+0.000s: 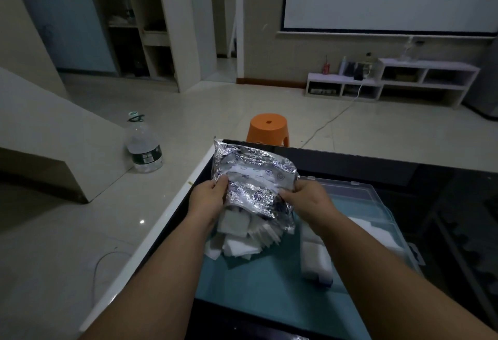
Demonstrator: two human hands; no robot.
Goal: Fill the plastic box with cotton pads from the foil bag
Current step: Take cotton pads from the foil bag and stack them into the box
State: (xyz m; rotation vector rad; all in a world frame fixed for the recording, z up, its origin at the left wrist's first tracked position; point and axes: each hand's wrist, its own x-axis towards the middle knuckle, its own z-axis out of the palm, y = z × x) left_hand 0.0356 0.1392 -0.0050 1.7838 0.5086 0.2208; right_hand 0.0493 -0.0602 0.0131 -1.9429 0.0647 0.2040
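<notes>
From the head view we see our left hand (207, 195) and right hand (308, 198) holding the foil bag (253, 172) over the plastic box (377, 199) on the worktop (350, 160), fingers (221, 182) pinching its sides, cotton pads (237, 234) spilling beneath.

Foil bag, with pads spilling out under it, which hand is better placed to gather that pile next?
Probably left: the left hand grips the foil bag directly above the spilled cotton pads. The right hand holds the bag's other side, farther from that pile.
</notes>
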